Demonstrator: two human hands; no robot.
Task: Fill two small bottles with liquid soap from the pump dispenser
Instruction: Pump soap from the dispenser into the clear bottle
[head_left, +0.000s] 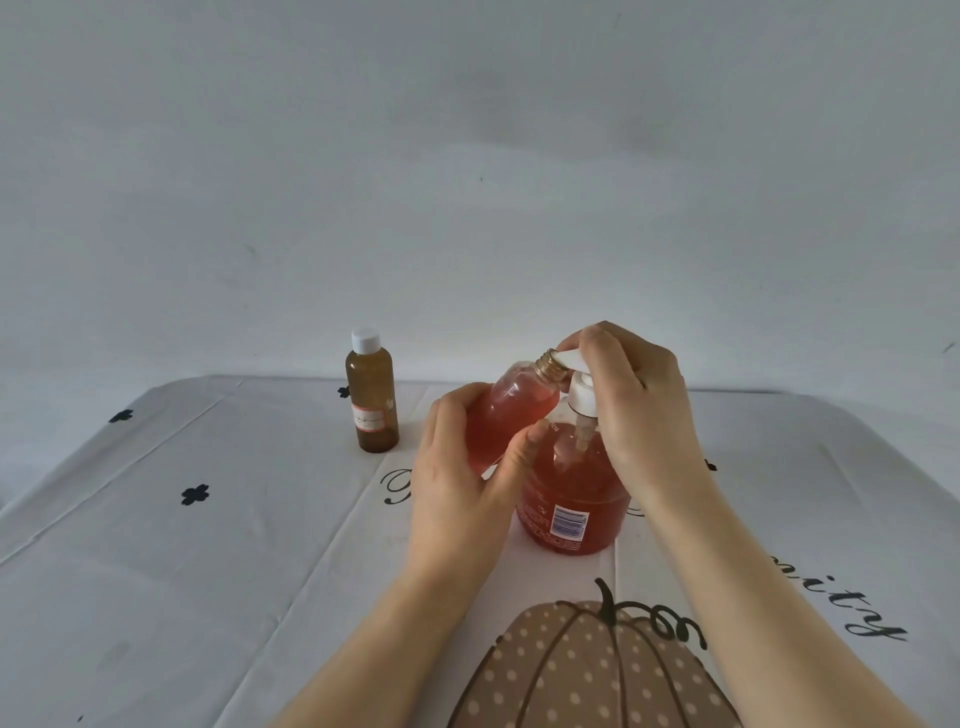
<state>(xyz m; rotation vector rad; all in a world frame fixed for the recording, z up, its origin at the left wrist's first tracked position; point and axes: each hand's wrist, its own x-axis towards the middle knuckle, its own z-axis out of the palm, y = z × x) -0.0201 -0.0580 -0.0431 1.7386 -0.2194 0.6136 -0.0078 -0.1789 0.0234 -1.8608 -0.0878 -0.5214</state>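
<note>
The left hand (467, 467) wraps a tilted bottle (506, 415), its open neck against the spout so soap runs in. The right hand (631, 400) presses down the dispenser (569, 499) pump at centre bench (208, 519). A capped bottle (371, 397) stands at ten o'clock, seemingly filled.

left hand (467, 467) tilts bottle (506, 410) to pump (571, 361); right hand (634, 395) presses.

Soft, even, cool light fills my view, bright enough but flat, and my hands cast only faint shadows on the white printed tablecloth (218, 545). The wide lens bows the far table edge and rounds its corners. The plain grey-white wall (467, 156) looks slightly mottled and grainy.
</note>
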